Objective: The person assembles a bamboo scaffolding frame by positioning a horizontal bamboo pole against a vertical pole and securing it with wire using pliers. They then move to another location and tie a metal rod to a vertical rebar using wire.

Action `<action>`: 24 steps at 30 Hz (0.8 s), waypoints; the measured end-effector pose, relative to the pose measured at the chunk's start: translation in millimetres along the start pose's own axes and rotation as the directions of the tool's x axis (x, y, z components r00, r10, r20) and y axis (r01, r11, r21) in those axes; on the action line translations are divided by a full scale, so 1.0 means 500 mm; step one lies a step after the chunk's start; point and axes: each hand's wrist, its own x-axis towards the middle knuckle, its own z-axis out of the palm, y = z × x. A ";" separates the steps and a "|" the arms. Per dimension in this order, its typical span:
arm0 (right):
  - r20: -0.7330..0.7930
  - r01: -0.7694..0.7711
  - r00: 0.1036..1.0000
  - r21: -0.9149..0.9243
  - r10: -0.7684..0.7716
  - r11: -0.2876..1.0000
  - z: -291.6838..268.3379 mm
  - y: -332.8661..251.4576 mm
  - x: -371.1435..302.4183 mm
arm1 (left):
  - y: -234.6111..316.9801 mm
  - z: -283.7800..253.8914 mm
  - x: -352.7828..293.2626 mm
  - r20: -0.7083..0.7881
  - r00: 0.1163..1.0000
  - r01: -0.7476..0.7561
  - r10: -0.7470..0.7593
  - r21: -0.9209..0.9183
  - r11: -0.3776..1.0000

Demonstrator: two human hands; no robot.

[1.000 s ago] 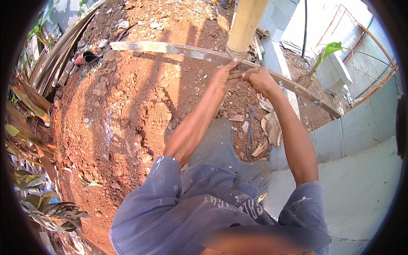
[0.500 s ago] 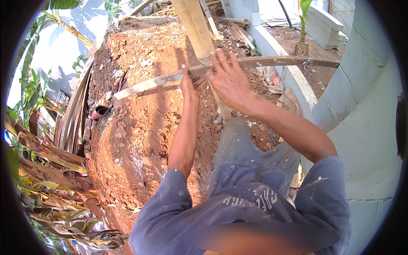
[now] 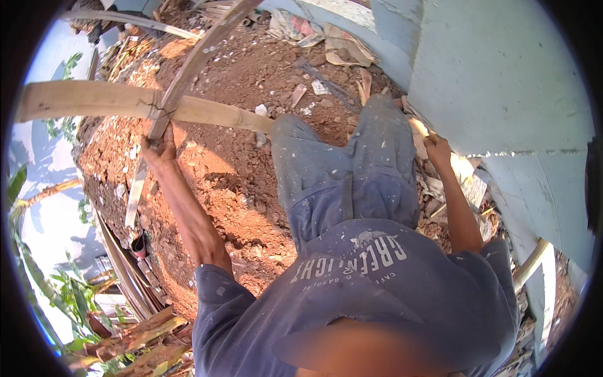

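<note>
Left hand outstretched, gripping wooden strip — right hand near grey trousers, grip unclear

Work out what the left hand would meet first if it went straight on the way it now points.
Probably the bamboo pole, which crosses the wooden strip just beyond the left hand; the depth is unclear, so any gap is hard to judge.
</note>
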 end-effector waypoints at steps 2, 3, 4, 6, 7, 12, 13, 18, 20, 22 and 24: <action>0.064 -0.191 0.979 -0.062 0.195 0.980 0.028 0.049 -0.007 | 0.062 -0.048 0.038 -0.087 0.995 -0.035 0.039 0.047 0.998; 0.099 -0.322 0.941 -0.041 0.324 0.946 0.041 0.085 -0.017 | 0.029 -0.023 0.039 -0.007 0.990 -0.139 0.140 0.074 0.988; 0.142 -0.404 0.899 -0.091 0.414 0.910 0.060 0.119 -0.027 | 0.016 0.000 0.031 0.042 0.994 -0.108 0.106 0.061 0.992; 0.067 -0.503 0.852 -0.163 0.519 0.849 0.085 0.160 -0.075 | 0.001 0.020 0.044 0.102 0.993 -0.060 0.062 -0.020 0.998; 0.118 -0.510 0.842 -0.147 0.527 0.848 0.078 0.161 -0.097 | 0.009 0.004 0.042 0.119 0.993 0.000 0.012 -0.095 0.995; -0.027 -0.209 0.975 -0.435 0.220 0.876 0.095 0.158 -0.146 | 0.001 -0.006 0.040 0.082 0.995 -0.044 0.056 -0.146 0.988; 0.028 -0.161 0.980 -0.474 0.198 0.866 0.108 0.160 -0.131 | 0.005 -0.007 0.043 0.095 0.995 0.063 -0.044 -0.215 0.975; 0.183 0.017 0.978 -0.539 0.097 0.842 0.146 0.145 -0.038 | 0.031 -0.062 0.004 0.138 0.990 0.074 -0.037 -0.276 0.958; 0.235 0.057 0.967 -0.564 0.094 0.824 0.173 0.146 -0.020 | 0.012 -0.048 0.010 0.031 0.994 -0.095 0.106 -0.243 0.965; 0.291 0.161 0.957 -0.572 0.015 0.805 0.197 0.164 -0.017 | -0.001 -0.014 -0.024 0.093 0.987 -0.109 0.132 -0.225 0.968; 0.269 0.118 0.961 -0.605 0.063 0.788 0.204 0.236 -0.030 | -0.094 0.063 -0.084 0.047 0.987 -0.140 0.153 -0.215 0.967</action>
